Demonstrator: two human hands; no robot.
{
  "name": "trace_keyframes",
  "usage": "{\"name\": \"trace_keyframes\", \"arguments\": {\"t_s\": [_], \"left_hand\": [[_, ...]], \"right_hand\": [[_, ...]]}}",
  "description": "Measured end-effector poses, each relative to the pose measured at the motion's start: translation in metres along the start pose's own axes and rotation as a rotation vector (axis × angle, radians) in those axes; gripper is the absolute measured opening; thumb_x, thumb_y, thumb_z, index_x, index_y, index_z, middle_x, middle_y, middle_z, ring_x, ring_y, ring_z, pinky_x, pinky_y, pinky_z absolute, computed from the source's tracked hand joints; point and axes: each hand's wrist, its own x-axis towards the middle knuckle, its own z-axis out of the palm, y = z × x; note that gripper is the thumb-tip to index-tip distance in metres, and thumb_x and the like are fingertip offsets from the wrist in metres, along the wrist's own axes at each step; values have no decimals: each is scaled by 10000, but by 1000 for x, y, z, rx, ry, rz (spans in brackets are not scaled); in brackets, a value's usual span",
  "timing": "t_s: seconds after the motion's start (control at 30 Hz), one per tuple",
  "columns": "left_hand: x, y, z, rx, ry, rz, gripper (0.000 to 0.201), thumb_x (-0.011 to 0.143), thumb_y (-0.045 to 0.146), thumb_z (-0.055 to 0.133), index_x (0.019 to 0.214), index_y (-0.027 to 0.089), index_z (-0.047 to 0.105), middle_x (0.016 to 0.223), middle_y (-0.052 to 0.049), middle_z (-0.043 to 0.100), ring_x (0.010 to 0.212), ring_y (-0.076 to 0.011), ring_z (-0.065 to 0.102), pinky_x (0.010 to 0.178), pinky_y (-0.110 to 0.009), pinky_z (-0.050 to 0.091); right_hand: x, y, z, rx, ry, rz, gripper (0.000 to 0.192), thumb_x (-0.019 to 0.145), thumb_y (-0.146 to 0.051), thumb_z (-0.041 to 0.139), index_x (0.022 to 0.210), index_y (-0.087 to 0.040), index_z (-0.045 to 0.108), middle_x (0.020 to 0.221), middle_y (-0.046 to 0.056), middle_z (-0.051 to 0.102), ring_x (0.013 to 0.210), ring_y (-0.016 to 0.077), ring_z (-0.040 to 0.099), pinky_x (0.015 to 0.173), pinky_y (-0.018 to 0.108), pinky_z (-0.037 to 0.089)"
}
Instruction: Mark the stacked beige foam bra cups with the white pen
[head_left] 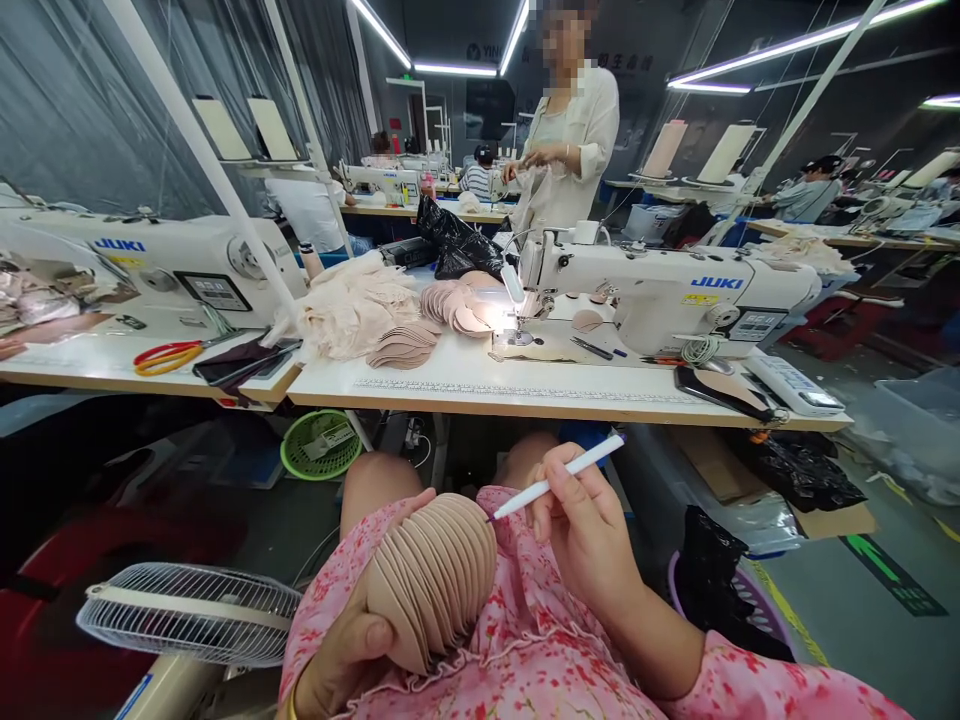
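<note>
With our left hand [346,632] we grasp the fanned stack of beige pieces [439,575] above our lap [559,650], presumably keeping its edges exposed to the pen [559,480] pinched in our right hand [592,535].

blue "juki" lettering [718,284] marks sewing machines [660,290], a green arrow [874,557] the floor [900,660].
</note>
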Motion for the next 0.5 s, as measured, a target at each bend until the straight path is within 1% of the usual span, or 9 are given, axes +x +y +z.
{"name": "trace_keyframes", "arguments": {"t_s": [0.1, 0.17, 0.27, 0.4, 0.5], "left_hand": [[0, -5, -1, 34, -1, 90, 882, 819, 450, 854, 1596, 389, 442, 1673, -30, 463, 1563, -459, 312, 1293, -650, 240], [-1, -6, -1, 29, 4, 89, 884, 810, 452, 863, 1591, 396, 453, 1667, -29, 472, 1551, -467, 332, 1283, -657, 260], [-3, -4, 1, 5, 9, 72, 866, 827, 434, 856, 1592, 408, 449, 1666, -21, 473, 1551, -458, 336, 1285, -649, 260], [-4, 1, 5, 24, -11, 77, 820, 874, 374, 826, 1601, 365, 448, 1675, -52, 457, 1558, -456, 329, 1293, -651, 250], [-3, 1, 5, 34, -25, 83, 808, 887, 377, 812, 1604, 352, 441, 1679, -68, 450, 1553, -472, 335, 1289, -678, 236]], "right_hand": [[-2, 5, -1, -89, -10, -28, 259, 1106, -415, 578, 926, -229, 591, 593, -55, 615, 519, 115, 532, 607, 259, 441], [-3, 6, 0, -99, 4, -52, 267, 1109, -420, 572, 920, -230, 583, 585, -62, 599, 507, 112, 522, 607, 262, 442], [-4, 7, 1, -97, 18, -61, 262, 1103, -430, 583, 928, -235, 571, 581, -70, 586, 492, 111, 518, 597, 264, 438], [-4, 7, 4, -88, -11, -2, 268, 1091, -451, 595, 935, -233, 576, 610, -55, 611, 487, 117, 513, 582, 273, 425], [-3, 5, 7, -31, -2, -2, 289, 1076, -469, 608, 907, -239, 566, 545, -63, 581, 466, 130, 479, 575, 284, 426]]}}
